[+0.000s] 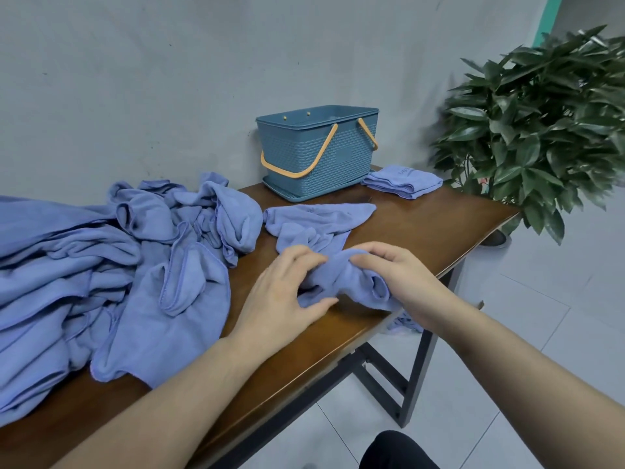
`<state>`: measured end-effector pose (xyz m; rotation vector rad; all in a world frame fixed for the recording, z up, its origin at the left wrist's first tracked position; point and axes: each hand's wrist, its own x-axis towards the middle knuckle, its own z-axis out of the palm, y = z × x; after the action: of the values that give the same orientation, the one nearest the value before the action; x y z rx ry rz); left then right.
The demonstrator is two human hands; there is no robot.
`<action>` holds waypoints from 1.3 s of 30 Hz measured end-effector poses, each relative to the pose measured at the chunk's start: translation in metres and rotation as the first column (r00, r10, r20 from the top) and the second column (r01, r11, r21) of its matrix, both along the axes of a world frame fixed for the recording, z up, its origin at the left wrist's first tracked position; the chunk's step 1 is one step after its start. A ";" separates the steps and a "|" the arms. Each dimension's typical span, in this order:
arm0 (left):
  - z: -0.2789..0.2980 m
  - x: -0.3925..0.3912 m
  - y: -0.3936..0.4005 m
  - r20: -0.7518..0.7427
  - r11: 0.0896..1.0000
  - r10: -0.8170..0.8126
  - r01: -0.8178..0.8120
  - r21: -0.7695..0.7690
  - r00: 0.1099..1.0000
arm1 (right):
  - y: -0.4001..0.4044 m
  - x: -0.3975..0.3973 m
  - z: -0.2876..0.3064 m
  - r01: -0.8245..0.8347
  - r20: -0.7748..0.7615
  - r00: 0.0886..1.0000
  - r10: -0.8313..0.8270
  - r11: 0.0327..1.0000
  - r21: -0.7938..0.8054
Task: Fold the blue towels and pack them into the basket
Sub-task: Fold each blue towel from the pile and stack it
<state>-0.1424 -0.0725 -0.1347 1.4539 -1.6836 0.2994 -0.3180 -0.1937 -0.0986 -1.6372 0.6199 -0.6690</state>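
One crumpled blue microfibre towel on the brown wooden table is gripped by the left hand and the right hand, fingers curled into the cloth.

A table stands against a wall. The basket sits at the table's back edge by the wall, with a folded towel just to its right. A heap of towels covers the table's left side. In front of the basket lies a loose towel, its near end between the left hand and right hand. A plant stands right of the table, on the floor.
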 end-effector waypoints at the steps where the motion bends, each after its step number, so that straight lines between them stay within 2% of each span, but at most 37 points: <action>1: 0.000 0.000 0.000 -0.008 0.998 0.045 -0.045 -0.045 0.999 | 0.002 0.002 0.001 0.002 0.013 1.000 -0.003 0.999 0.050; 4: 0.000 0.003 0.003 -0.006 0.982 0.146 -0.146 -0.117 0.989 | 0.008 0.007 -0.002 0.043 0.044 0.998 -0.049 0.991 0.125; 7: -0.001 0.003 0.003 0.091 0.993 0.090 -0.083 -0.084 0.992 | 0.012 0.010 -0.009 0.079 0.031 0.996 -0.085 0.986 0.148; 9: -0.003 0.005 0.000 0.097 0.998 0.057 -0.055 -0.024 0.994 | 0.013 0.009 -0.013 0.066 -0.005 0.998 -0.066 0.992 0.108; 12: 0.000 0.011 -0.001 -0.156 0.997 -0.037 0.047 0.064 0.987 | 0.016 0.004 -0.012 0.064 0.021 0.998 -0.064 0.998 0.014; 15: 0.008 0.018 0.005 -0.366 0.983 -0.115 0.160 0.094 0.923 | 0.014 -0.008 -0.014 0.069 0.030 0.997 -0.064 0.971 -0.230; 18: 0.013 0.023 0.011 -0.547 0.939 -0.192 0.314 0.138 0.815 | 0.011 -0.024 -0.017 -0.056 -0.159 0.987 -0.026 0.868 -0.493; 21: 0.014 0.026 0.016 -0.623 0.875 -0.194 0.421 0.239 0.757 | 0.014 -0.038 -0.018 -0.179 -0.274 0.962 -0.017 0.720 -0.671; 23: 0.015 0.024 0.019 -0.638 0.862 -0.172 0.428 0.271 0.750 | 0.014 -0.041 -0.024 -0.142 -0.198 0.979 -0.040 0.562 -0.815; 25: 0.017 0.021 0.021 -0.640 0.870 -0.149 0.408 0.279 0.754 | 0.010 -0.043 -0.032 -0.070 -0.091 0.996 -0.019 0.493 -0.867; 28: 0.024 0.017 0.022 -0.607 0.889 -0.114 0.353 0.291 0.787 | 0.007 -0.049 -0.035 0.041 0.027 0.999 -0.033 0.584 -0.811; 31: 0.030 0.014 0.027 -0.432 0.919 -0.052 0.213 0.333 0.900 | 0.012 -0.052 -0.029 0.077 0.152 0.988 0.015 0.812 -0.579; 32: 0.033 0.011 0.030 -0.365 0.927 -0.031 0.163 0.337 0.931 | 0.014 -0.053 -0.026 0.092 0.201 0.980 0.013 0.857 -0.506; 36: 0.046 -0.005 0.045 -0.170 0.932 0.035 0.030 0.361 0.985 | 0.011 -0.050 -0.011 0.160 0.311 0.949 -0.046 0.922 -0.353; 39: 0.045 -0.008 0.049 -0.074 0.930 0.083 -0.050 0.365 0.994 | 0.010 -0.048 -0.003 0.104 0.314 0.950 0.000 0.943 -0.315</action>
<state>-0.1499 -0.0234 -0.0897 1.7692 -1.6796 -0.0456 -0.3662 -0.1833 -0.1018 -1.7735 0.3345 -1.0921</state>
